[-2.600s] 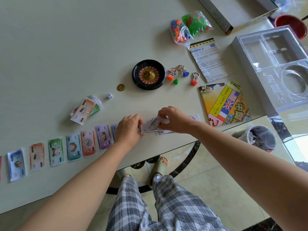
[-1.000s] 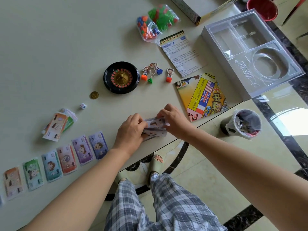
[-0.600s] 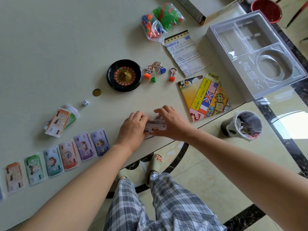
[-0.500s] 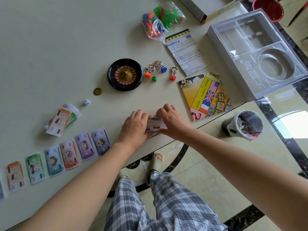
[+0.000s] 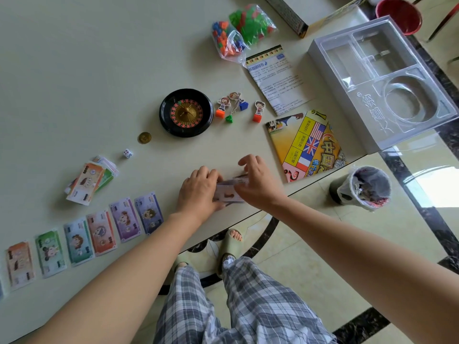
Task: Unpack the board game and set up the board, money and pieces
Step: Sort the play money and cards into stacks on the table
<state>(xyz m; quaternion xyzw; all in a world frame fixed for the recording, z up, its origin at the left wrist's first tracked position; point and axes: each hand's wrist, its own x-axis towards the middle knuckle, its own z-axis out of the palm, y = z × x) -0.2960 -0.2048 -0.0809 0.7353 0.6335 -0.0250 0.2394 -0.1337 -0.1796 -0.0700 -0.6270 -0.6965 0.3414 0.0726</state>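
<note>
Both busy: your left hand (image 5: 201, 192) curls round the wad of notes (image 5: 229, 194) and your right hand (image 5: 258, 184) pinches it, low over the counter's (image 5: 74, 70) near edge. Peel one note cleanly, then lay it squarely beside the row of laid-out notes (image 5: 124, 219).

Home, table (image 5: 74, 70), tiled floor (image 5: 310, 256), slippers (image 5: 232, 245)

A: There's the row of notes (image 5: 99, 232), flat along the near counter (image 5: 74, 70) edge, orange through to purple, with a loose pile (image 5: 89, 181) just behind.

B: Another stack (image 5: 227, 193) is pinched between left hand (image 5: 198, 192) and right hand (image 5: 258, 184). The board (image 5: 305, 145) is folded shut on the right, and four pieces (image 5: 223, 105) stand beside the wheel (image 5: 186, 112).
</note>
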